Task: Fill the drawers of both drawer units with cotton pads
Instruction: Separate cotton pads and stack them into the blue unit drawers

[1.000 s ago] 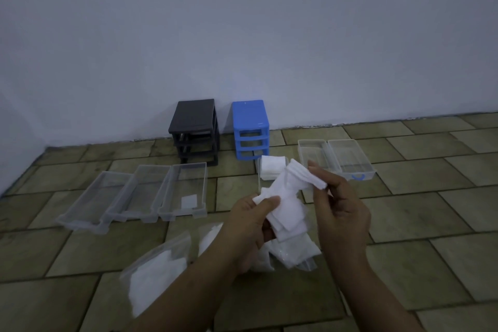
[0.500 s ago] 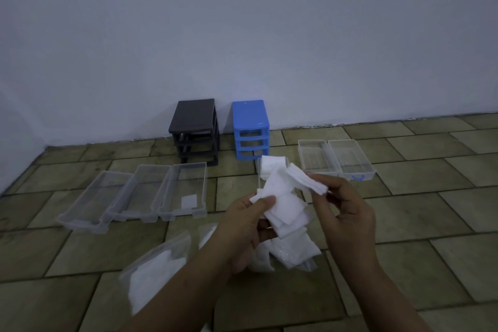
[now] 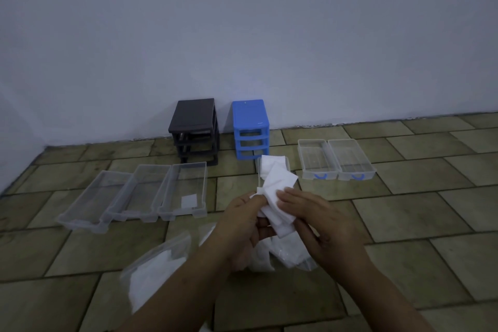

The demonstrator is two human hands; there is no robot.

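Two hands meet over the tiled floor (image 3: 404, 213) around a fanned stack of white cotton pads (image 3: 279, 191): the left hand (image 3: 242, 226) pinches the stack's near edge with thumb and curled fingers, and the right hand (image 3: 320, 224) lays straight fingers on top, thumb underneath. Beneath them lie clear bags of pads (image 3: 156, 275). Behind the stack, a clear drawer (image 3: 287, 163) already holds pads. Left, three clear drawers (image 3: 140, 194) lie side by side; right, two with blue handles (image 3: 336, 160). By the wall stand the black unit (image 3: 195, 129) and blue unit (image 3: 250, 128), drawerless. No writing is legible.
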